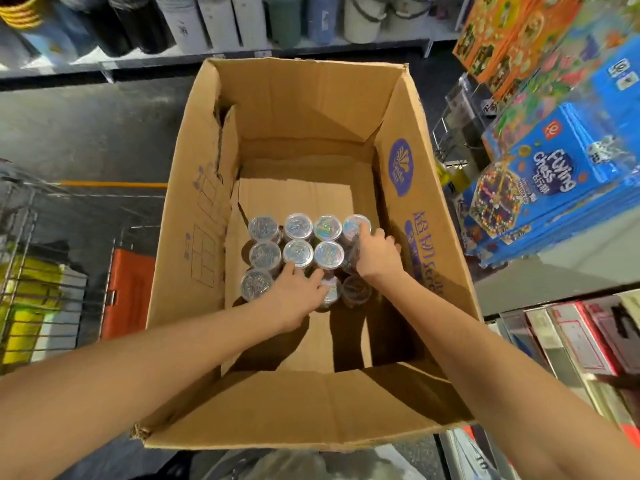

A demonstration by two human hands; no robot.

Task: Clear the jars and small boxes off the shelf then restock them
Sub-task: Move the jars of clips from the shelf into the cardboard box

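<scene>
Jars (327, 227): lidded, standing in rows on the floor of the box (277, 109); left hand (294, 296): fingers spread, resting on front lids; right hand (375, 254): over a right-column jar, grasp cannot be told.

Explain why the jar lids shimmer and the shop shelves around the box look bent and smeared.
Head view: light glints rainbow off the shiny jar lids; the wide-angle lens bows the cardboard box and shelves; the game boxes at upper right are blurred; both arms throw dark shadows on the box floor.
</scene>
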